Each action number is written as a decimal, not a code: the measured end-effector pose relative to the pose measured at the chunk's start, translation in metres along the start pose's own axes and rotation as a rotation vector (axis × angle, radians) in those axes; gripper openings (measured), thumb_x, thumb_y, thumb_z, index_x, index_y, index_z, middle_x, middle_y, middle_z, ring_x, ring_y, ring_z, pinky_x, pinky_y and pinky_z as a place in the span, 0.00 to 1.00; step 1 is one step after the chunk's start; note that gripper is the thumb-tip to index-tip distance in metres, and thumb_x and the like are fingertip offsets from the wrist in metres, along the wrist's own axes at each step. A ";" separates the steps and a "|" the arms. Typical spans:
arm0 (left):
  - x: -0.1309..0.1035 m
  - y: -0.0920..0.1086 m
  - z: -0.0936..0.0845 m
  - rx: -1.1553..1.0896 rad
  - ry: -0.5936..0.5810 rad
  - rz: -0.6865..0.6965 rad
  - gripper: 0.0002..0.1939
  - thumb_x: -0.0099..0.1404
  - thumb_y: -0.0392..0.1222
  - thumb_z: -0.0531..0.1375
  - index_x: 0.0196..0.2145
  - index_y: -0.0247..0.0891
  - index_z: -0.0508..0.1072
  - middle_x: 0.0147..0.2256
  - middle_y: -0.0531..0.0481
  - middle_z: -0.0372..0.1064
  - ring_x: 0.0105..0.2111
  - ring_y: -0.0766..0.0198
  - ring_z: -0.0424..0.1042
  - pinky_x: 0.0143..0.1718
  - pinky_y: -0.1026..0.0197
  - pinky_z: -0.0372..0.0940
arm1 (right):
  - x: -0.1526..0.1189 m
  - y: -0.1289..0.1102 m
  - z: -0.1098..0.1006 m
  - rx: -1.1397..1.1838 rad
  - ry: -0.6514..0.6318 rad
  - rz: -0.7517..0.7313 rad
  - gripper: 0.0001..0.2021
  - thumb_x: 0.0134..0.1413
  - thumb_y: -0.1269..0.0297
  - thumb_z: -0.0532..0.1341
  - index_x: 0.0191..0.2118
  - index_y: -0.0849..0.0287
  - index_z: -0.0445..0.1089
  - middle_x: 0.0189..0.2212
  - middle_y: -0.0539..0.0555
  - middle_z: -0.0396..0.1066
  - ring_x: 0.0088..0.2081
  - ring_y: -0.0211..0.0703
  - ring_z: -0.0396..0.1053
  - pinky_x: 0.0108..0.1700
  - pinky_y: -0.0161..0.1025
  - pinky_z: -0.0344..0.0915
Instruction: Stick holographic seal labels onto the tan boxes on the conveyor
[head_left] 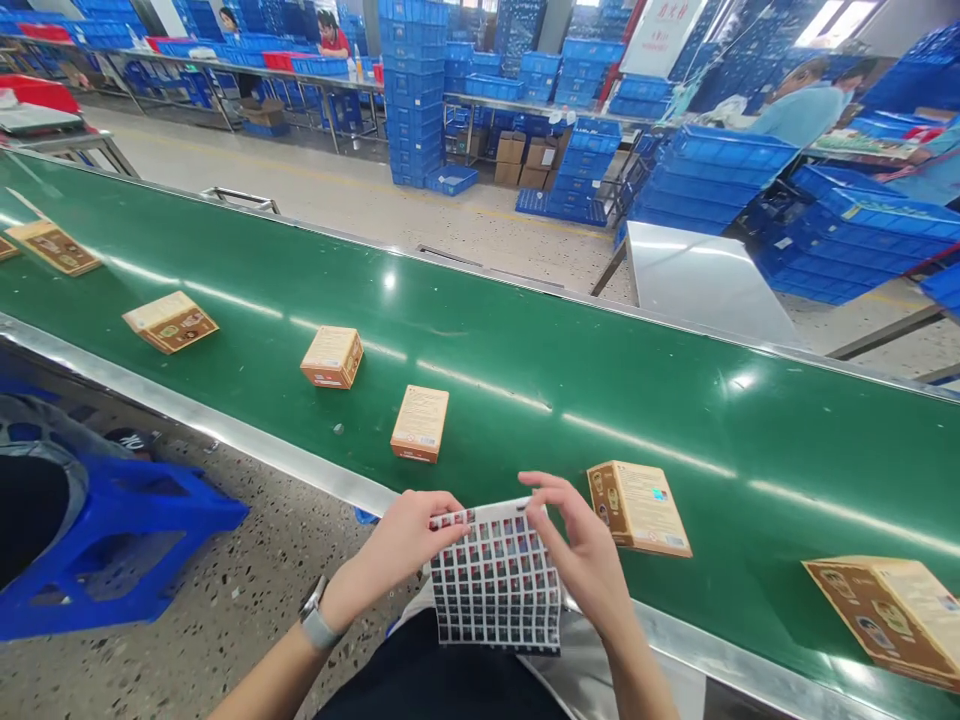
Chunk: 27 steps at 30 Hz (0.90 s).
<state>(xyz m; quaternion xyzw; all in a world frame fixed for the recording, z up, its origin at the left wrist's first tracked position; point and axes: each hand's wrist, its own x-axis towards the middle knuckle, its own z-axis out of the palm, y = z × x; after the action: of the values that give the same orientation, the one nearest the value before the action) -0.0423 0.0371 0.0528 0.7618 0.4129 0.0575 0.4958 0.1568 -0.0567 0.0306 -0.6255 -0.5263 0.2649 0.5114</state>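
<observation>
A sheet of small, shiny square stickers (495, 590) is held up over my lap at the near edge of the conveyor belt. My left hand (409, 530) is closed on its upper left corner, thumb on the front. At the upper right corner, my right hand (583, 545) has its thumb and fingertips on the sheet; whether a single sticker is between them I cannot make out. Just right of that hand lies a tan and brown box (646, 508) with a shiny sticker on its top. Another box (420, 422) rests beyond my left hand, with no shiny sticker visible.
The green belt (480, 330) runs across the view, carrying more boxes, such as one box (331, 356) left and one box (885, 615) right. A blue stool (127, 540) with a seated person is at left. Blue crates (412, 90) and other people are beyond.
</observation>
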 end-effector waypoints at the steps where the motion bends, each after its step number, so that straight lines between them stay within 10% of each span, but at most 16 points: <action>1: -0.002 -0.003 -0.003 0.015 0.007 0.008 0.05 0.63 0.36 0.62 0.31 0.37 0.79 0.30 0.51 0.77 0.32 0.60 0.73 0.34 0.62 0.65 | 0.009 0.003 0.005 0.095 0.025 0.090 0.08 0.64 0.55 0.59 0.38 0.52 0.71 0.50 0.57 0.76 0.51 0.52 0.74 0.52 0.51 0.71; 5: -0.011 -0.020 -0.014 0.218 0.135 0.215 0.06 0.58 0.31 0.67 0.28 0.41 0.80 0.45 0.48 0.77 0.49 0.52 0.69 0.53 0.50 0.64 | 0.051 0.014 0.037 0.377 0.011 0.222 0.24 0.54 0.44 0.63 0.50 0.52 0.66 0.55 0.61 0.72 0.55 0.54 0.72 0.56 0.54 0.68; 10: -0.010 -0.044 -0.013 0.484 0.238 0.437 0.08 0.60 0.30 0.67 0.30 0.43 0.80 0.70 0.52 0.49 0.70 0.41 0.41 0.66 0.28 0.43 | 0.090 0.015 0.074 0.424 -0.031 0.210 0.28 0.49 0.40 0.64 0.51 0.53 0.68 0.56 0.60 0.71 0.53 0.53 0.73 0.53 0.51 0.70; 18: 0.002 -0.045 0.006 0.437 0.200 0.476 0.08 0.57 0.27 0.69 0.29 0.40 0.81 0.70 0.49 0.48 0.71 0.42 0.42 0.66 0.35 0.53 | 0.096 0.020 0.081 0.381 0.092 0.314 0.20 0.48 0.44 0.64 0.31 0.59 0.73 0.52 0.63 0.74 0.42 0.53 0.76 0.38 0.45 0.74; 27: 0.005 -0.031 0.013 0.461 0.111 0.473 0.07 0.57 0.29 0.69 0.29 0.41 0.81 0.70 0.50 0.47 0.70 0.38 0.43 0.65 0.30 0.52 | 0.090 0.021 0.075 0.287 0.158 0.296 0.19 0.50 0.44 0.62 0.32 0.58 0.73 0.43 0.60 0.78 0.36 0.50 0.75 0.33 0.42 0.73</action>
<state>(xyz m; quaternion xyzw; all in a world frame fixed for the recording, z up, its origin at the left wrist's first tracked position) -0.0505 0.0367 0.0193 0.9244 0.2530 0.1176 0.2601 0.1275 0.0555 0.0047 -0.6354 -0.3442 0.3594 0.5904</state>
